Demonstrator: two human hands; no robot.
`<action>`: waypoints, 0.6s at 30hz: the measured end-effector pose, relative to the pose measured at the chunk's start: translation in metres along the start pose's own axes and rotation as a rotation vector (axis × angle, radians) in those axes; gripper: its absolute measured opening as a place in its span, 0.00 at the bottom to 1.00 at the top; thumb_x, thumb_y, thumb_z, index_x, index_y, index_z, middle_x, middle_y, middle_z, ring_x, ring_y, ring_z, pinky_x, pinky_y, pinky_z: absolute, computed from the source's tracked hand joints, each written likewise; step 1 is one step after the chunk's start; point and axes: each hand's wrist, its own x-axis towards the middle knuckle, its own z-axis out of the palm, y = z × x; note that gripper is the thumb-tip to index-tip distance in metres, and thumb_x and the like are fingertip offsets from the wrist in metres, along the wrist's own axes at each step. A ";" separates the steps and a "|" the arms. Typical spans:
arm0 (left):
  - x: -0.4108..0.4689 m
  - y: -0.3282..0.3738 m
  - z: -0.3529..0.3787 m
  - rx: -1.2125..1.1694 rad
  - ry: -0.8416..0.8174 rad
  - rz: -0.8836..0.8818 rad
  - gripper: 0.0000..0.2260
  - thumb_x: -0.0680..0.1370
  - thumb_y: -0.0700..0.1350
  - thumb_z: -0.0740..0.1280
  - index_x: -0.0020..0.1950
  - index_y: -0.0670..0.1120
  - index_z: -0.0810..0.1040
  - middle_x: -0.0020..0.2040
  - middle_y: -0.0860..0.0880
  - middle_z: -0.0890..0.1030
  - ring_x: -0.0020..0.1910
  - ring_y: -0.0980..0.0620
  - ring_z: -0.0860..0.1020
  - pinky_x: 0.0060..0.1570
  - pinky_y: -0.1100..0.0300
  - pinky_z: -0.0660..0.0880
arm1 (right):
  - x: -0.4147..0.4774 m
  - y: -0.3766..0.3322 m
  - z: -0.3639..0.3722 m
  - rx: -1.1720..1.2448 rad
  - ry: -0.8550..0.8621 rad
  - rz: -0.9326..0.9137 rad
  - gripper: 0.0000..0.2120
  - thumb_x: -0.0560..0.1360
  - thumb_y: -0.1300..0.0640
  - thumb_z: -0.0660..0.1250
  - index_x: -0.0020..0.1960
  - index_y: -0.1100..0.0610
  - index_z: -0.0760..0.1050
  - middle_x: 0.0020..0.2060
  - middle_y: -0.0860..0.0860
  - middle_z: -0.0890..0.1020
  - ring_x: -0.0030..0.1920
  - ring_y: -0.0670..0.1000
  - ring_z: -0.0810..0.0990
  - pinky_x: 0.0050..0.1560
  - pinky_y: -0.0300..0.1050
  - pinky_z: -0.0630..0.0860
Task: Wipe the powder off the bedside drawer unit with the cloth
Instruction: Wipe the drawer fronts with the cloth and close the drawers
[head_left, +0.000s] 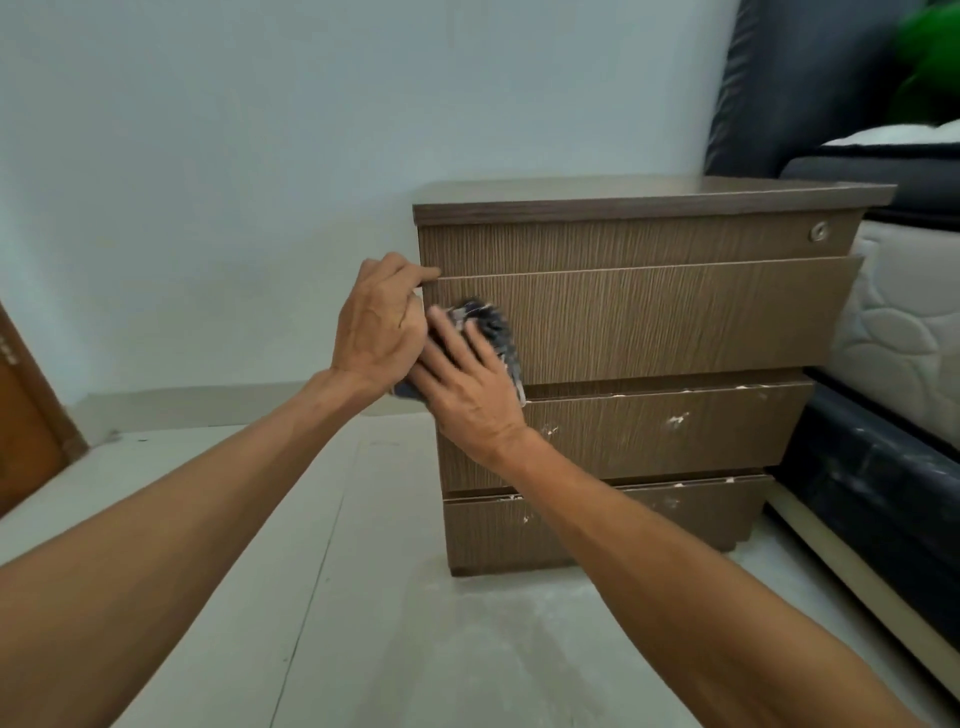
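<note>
Drawer unit (649, 332): stands on the floor (363, 597) ahead of you, its back to the wall (260, 156).
Bed (904, 322): just right of the unit.
Second drawer (675, 312): juts out in front of the others.
Your left hand (379, 327): at that drawer's upper left corner.
Your right hand (467, 384): right of the left, pressing the cloth (488, 327) on the drawer front.
Powder (675, 420): on the two lower drawers and the floor below.
Door (26, 415): far left.
</note>
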 end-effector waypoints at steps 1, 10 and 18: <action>0.000 0.001 -0.002 0.035 -0.016 0.002 0.20 0.73 0.38 0.54 0.59 0.42 0.79 0.52 0.45 0.79 0.54 0.47 0.72 0.52 0.56 0.71 | -0.002 -0.001 -0.003 0.024 -0.050 -0.081 0.21 0.78 0.57 0.65 0.71 0.56 0.71 0.72 0.55 0.72 0.75 0.59 0.63 0.74 0.58 0.60; -0.001 0.028 0.006 0.242 -0.011 0.146 0.19 0.73 0.39 0.55 0.61 0.43 0.77 0.55 0.44 0.77 0.52 0.45 0.73 0.49 0.54 0.67 | -0.036 0.031 -0.058 0.046 -0.046 -0.292 0.17 0.79 0.59 0.59 0.67 0.57 0.74 0.69 0.54 0.75 0.68 0.57 0.73 0.61 0.52 0.69; 0.009 0.063 0.050 0.357 -0.152 0.304 0.21 0.74 0.41 0.55 0.67 0.41 0.72 0.61 0.41 0.76 0.59 0.41 0.74 0.58 0.47 0.69 | -0.059 0.138 -0.058 -0.193 -0.364 -0.257 0.38 0.77 0.49 0.64 0.80 0.49 0.48 0.80 0.53 0.51 0.79 0.54 0.49 0.77 0.60 0.49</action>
